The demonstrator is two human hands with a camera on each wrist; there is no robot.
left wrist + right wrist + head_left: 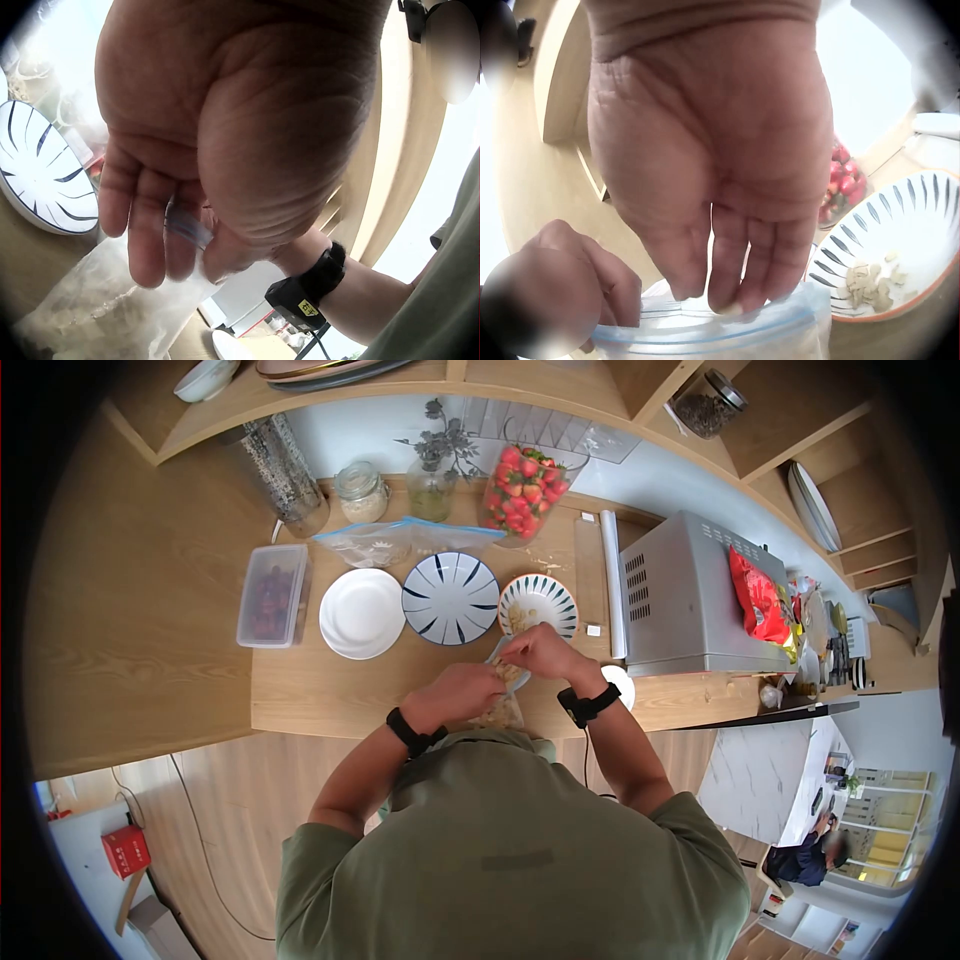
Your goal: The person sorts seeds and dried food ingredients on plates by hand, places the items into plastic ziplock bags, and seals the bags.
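A clear zip bag (112, 307) with pale pieces inside hangs at the counter's front edge. My left hand (462, 692) grips its upper part, a fold of plastic showing between thumb and fingers in the left wrist view. My right hand (550, 657) is at the bag's mouth. Its fingertips dip behind the blue zip strip (727, 341) in the right wrist view; I cannot tell whether they pinch anything. Just beyond the bag stands an orange-rimmed plate (562, 600) with dark green strokes, holding a few pale beige pieces (874, 289).
A blue-striped plate (450, 598), a white plate (362, 614) and a lidded plastic box (272, 595) stand to the left. Behind are another zip bag (400, 542) and a container of strawberries (525, 490). A grey appliance (680, 600) stands right, below a shelf (400, 385).
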